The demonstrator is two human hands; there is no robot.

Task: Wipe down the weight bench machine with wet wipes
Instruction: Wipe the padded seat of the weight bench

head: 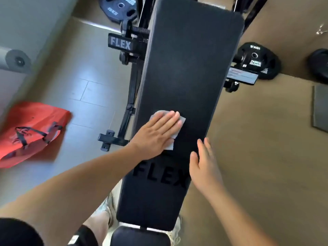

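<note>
Wiping | left hand (158,132) flat, pressing thin grey wet wipe (181,121) on black padded bench (191,59) | right hand (204,167) open, empty | best: even pressure, overlapping lengthwise strokes

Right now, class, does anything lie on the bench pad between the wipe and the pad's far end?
Nothing visible does. The left hand presses the wipe on the bench pad, which is bare from there to its far end. The right hand is nearer, at the pad's right edge.
</note>
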